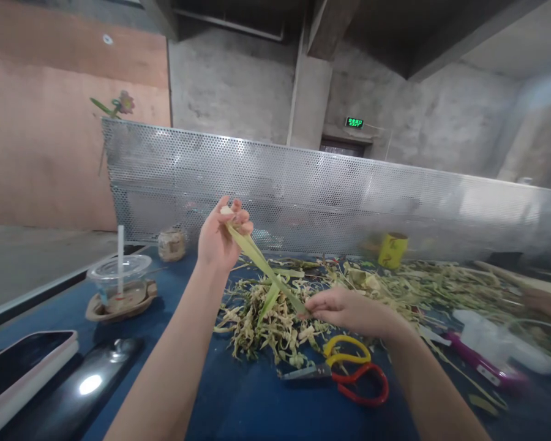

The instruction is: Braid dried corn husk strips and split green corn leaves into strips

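A long, flat green leaf strip (261,263) stretches slantwise between my two hands. My left hand (223,236) is raised, its curled fingers closed on the strip's upper end; something pale shows at the fingertips. Lower down, my right hand (340,309) pinches the other end. Beneath the strip lies a heap of cut and curled pale-green plant pieces (266,331). Scissors (319,370) with one yellow and one red handle lie in front of the heap, blades pointing left, apart from both hands.
On the blue table (252,404) at left are a lidded cup with a straw (120,275), a jar (171,245) and phones (27,367). A yellow can (392,250) stands behind more plant scraps (441,282). Another person's hand (548,303) shows at right. A perforated metal panel (280,184) borders the back.
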Action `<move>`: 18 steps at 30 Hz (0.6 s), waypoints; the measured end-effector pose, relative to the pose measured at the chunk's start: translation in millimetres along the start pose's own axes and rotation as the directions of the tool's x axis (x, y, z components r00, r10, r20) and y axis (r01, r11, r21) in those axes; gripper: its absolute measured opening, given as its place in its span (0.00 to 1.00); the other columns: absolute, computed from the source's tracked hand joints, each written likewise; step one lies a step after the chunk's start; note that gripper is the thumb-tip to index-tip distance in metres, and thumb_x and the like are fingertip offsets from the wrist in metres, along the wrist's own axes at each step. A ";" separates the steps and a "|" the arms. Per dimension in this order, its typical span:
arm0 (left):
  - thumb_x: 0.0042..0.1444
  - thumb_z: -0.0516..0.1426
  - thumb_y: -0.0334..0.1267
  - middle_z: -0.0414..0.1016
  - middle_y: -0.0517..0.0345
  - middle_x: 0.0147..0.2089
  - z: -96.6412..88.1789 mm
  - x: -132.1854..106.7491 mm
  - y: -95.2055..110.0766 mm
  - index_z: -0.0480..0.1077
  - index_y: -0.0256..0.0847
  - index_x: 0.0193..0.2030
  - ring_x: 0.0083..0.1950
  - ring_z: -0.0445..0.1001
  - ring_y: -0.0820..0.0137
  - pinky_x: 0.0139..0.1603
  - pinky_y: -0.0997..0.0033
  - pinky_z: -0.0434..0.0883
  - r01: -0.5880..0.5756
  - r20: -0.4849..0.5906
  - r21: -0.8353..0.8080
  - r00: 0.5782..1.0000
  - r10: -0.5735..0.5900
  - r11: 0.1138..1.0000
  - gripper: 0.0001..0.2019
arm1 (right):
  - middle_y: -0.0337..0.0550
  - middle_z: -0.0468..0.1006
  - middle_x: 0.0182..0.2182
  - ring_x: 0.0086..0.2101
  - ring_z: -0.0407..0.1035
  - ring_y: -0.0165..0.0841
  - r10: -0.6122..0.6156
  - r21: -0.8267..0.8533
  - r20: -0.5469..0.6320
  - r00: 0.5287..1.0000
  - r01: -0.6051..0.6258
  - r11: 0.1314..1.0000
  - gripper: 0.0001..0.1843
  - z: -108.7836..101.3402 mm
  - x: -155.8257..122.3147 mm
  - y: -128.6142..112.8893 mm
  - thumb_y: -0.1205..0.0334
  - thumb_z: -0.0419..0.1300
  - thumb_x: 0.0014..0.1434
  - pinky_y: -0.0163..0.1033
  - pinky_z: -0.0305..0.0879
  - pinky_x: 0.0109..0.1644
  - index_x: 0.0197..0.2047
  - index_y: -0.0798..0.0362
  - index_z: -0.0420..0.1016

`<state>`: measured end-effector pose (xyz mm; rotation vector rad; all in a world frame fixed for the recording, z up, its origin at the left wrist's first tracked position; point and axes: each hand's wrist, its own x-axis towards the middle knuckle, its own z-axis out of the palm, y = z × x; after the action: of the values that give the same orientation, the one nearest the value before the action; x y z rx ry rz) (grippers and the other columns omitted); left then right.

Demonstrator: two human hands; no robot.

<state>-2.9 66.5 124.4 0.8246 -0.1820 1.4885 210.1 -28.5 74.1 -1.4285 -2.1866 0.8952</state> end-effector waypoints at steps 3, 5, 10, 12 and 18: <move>0.38 0.46 0.19 0.67 0.56 0.31 2.6 -5.0 -21.0 0.59 0.39 0.45 0.24 0.63 0.77 0.22 0.77 0.60 0.067 0.010 0.045 0.998 -0.068 0.997 0.24 | 0.45 0.57 0.58 0.56 0.53 0.41 0.035 -0.053 -0.058 0.998 -0.038 0.998 0.32 -19.9 -0.3 -12.0 0.52 0.59 0.49 0.44 0.51 0.58 0.57 0.50 0.59; 0.38 0.46 0.19 0.69 0.54 0.33 5.0 -10.2 -36.8 0.54 0.38 0.54 0.25 0.65 0.75 0.23 0.76 0.60 0.170 0.029 0.117 0.984 -0.174 0.979 0.31 | 0.45 0.55 0.59 0.56 0.53 0.41 -0.043 0.077 -0.202 0.978 0.059 0.995 0.32 -23.9 11.8 -16.8 0.48 0.54 0.53 0.46 0.51 0.57 0.58 0.49 0.56; 0.39 0.47 0.21 0.71 0.51 0.37 2.7 -17.9 -65.4 0.38 0.37 0.62 0.29 0.68 0.73 0.28 0.72 0.63 0.246 0.085 0.320 0.954 -0.287 0.915 0.40 | 0.48 0.73 0.43 0.41 0.69 0.40 -0.186 0.277 -0.289 0.939 0.268 0.923 0.28 -12.0 47.5 -19.1 0.57 0.60 0.49 0.47 0.64 0.46 0.53 0.51 0.60; 0.46 0.48 0.26 0.70 0.50 0.42 -4.1 -16.5 -69.6 0.31 0.38 0.63 0.35 0.69 0.71 0.35 0.70 0.65 0.169 0.112 0.486 0.961 -0.253 0.858 0.39 | 0.44 0.76 0.31 0.29 0.72 0.36 -0.147 0.337 -0.185 0.972 0.203 0.919 0.27 -13.0 49.9 -16.0 0.63 0.60 0.49 0.44 0.68 0.35 0.53 0.52 0.58; 0.48 0.53 0.48 0.72 0.36 0.44 -35.4 -13.1 -75.8 0.26 0.28 0.63 0.43 0.71 0.55 0.38 0.62 0.64 0.038 -0.261 0.897 0.849 -0.459 -0.440 0.47 | 0.44 0.74 0.21 0.21 0.70 0.33 0.204 0.464 -0.375 0.904 -0.007 0.886 0.03 -41.8 43.6 12.3 0.67 0.55 0.53 0.37 0.67 0.25 0.29 0.56 0.66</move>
<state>51.9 86.3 63.0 2.3182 1.3949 0.5513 226.2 27.4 94.7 -1.3584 -1.4738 0.9557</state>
